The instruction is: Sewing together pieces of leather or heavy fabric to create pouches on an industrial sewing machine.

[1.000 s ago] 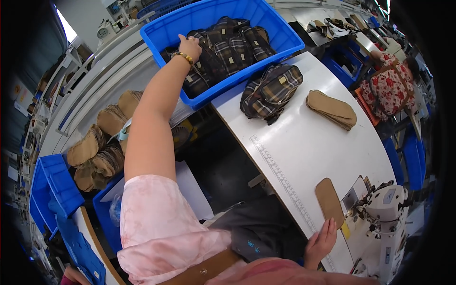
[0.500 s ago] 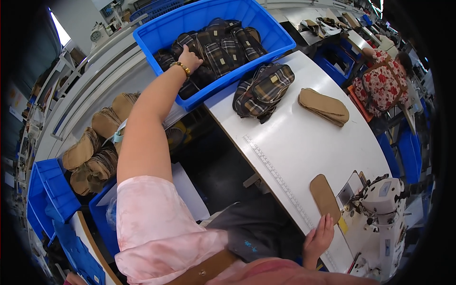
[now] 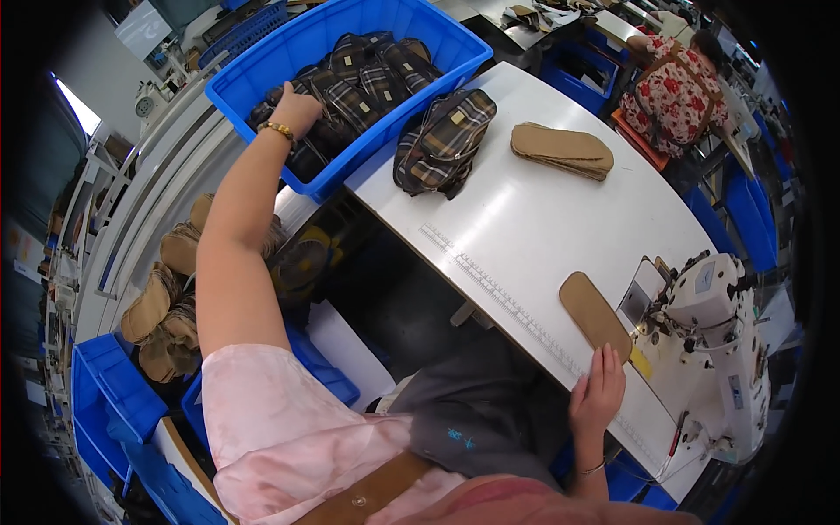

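Note:
My left hand (image 3: 296, 112) reaches into a big blue bin (image 3: 337, 175) full of dark plaid pouches (image 3: 354, 105). Its fingers curl down onto a pouch near the bin's left side, and their tips are mostly hidden. Outside the bin, another plaid pouch (image 3: 451, 131) with a small pale label lies on the white table (image 3: 490, 223). My right hand (image 3: 601, 389) rests with fingers flat at the near end of a single tan oval pad (image 3: 595, 311), beside the sewing machine (image 3: 713, 297).
A stack of tan oval pads (image 3: 560, 149) lies farther back on the table. A ruler strip (image 3: 507, 293) runs along its edge. More tan pads (image 3: 153, 306) are piled at left, above blue crates (image 3: 109, 376). Another person (image 3: 674, 96) sits far right.
The view has shifted, moving the bin leftward in the picture. My left hand stays in the bin, its fingers now more curled downward. My right hand remains at the pad's near end.

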`<state>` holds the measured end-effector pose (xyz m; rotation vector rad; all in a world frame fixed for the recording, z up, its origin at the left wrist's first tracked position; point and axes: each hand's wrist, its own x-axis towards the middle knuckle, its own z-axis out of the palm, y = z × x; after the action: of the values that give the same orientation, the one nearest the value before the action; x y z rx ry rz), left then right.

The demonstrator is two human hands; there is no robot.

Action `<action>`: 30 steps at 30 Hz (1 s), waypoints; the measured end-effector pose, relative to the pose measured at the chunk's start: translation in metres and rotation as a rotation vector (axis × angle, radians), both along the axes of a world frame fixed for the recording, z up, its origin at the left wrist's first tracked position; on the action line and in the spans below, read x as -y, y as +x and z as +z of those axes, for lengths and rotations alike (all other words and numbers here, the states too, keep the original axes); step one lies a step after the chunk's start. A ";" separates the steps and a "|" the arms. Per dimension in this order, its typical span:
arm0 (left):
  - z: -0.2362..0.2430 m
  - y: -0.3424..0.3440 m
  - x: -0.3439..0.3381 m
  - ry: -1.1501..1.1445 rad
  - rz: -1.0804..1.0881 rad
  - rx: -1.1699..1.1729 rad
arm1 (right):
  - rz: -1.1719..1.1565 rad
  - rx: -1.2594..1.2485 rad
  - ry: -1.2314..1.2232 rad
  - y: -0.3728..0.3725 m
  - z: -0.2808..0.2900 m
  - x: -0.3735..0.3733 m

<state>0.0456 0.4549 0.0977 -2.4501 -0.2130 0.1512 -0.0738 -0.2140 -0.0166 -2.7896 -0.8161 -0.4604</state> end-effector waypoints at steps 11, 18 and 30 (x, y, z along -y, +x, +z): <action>0.090 0.044 0.191 0.385 -0.656 0.178 | -0.045 0.012 0.001 -0.006 0.003 0.001; -0.014 0.096 0.209 0.155 -0.821 0.027 | -0.049 -0.010 0.035 -0.001 0.003 -0.003; -0.004 0.072 0.201 -0.319 -0.732 0.125 | -0.058 0.017 0.076 -0.004 -0.001 -0.002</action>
<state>0.1178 0.2541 0.0942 -2.6806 0.7021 -0.3100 -0.0780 -0.2124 -0.0172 -2.7489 -0.7077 -0.5145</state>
